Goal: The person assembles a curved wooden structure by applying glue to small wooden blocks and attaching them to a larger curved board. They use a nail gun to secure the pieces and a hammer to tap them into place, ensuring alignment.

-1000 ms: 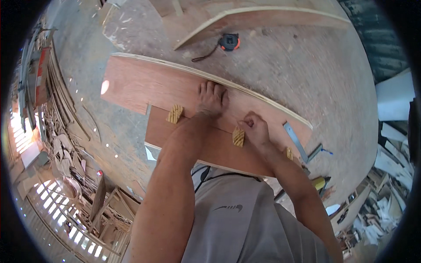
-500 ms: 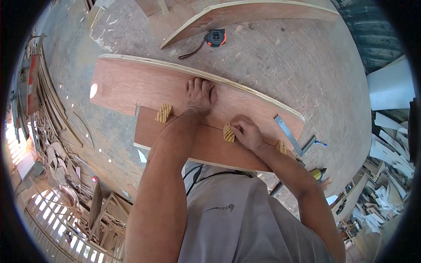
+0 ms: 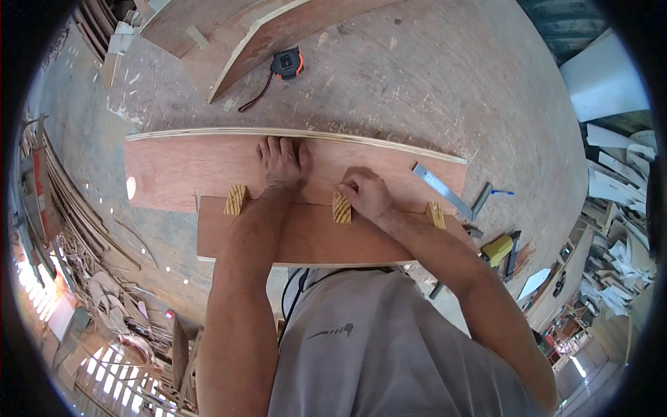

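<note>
Left hand pressed flat, fingers spread, on the far plywood board; right hand, just beside it, closed on the middle ridged wooden block at the near board's edge; two further blocks already seated either side; middle one apparently still being set.

We see both our bare forearms come up from the lower edge, the left one nearly straight and the right one angled in from the lower right. Our left hand lies palm down and flat, fingers stretched forward and close together, thumb out to the right. Our right hand sits just beside it, curled into a loose fist with the knuckles up and the fingers tucked under, pressing downward.
</note>
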The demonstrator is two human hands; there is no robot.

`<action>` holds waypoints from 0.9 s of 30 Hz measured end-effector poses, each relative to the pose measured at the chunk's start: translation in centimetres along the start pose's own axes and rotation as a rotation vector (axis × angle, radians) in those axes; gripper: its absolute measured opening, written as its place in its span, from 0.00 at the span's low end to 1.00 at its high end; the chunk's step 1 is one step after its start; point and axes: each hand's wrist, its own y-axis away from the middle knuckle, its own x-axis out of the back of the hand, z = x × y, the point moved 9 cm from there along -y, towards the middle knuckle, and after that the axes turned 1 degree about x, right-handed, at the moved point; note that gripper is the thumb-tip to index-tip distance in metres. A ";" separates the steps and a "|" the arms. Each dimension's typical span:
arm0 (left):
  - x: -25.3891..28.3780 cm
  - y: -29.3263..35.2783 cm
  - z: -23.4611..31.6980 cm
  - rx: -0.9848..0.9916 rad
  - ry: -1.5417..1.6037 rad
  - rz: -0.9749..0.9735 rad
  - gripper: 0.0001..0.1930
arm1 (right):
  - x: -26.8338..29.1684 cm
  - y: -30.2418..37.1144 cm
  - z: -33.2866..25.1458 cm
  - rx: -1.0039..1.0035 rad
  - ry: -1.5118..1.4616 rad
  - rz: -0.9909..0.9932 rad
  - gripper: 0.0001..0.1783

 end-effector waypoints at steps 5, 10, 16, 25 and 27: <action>-0.6 -0.1 -0.4 0.014 -0.027 -0.046 0.29 | 0.0 1.0 -0.6 0.134 0.003 0.033 0.05; -0.5 -0.1 -0.3 0.024 -0.034 -0.062 0.28 | 0.0 1.7 -1.0 0.153 -0.045 0.023 0.04; -0.2 -0.2 -0.1 0.010 -0.009 -0.023 0.27 | 0.3 2.4 -3.0 0.339 0.032 -0.172 0.05; -0.3 -0.1 -0.4 0.004 -0.041 -0.002 0.27 | 0.0 1.3 -1.4 0.251 -0.076 -0.159 0.12; -0.2 -0.1 -0.3 0.006 -0.041 0.008 0.26 | -0.4 1.0 -0.6 0.215 -0.075 -0.188 0.11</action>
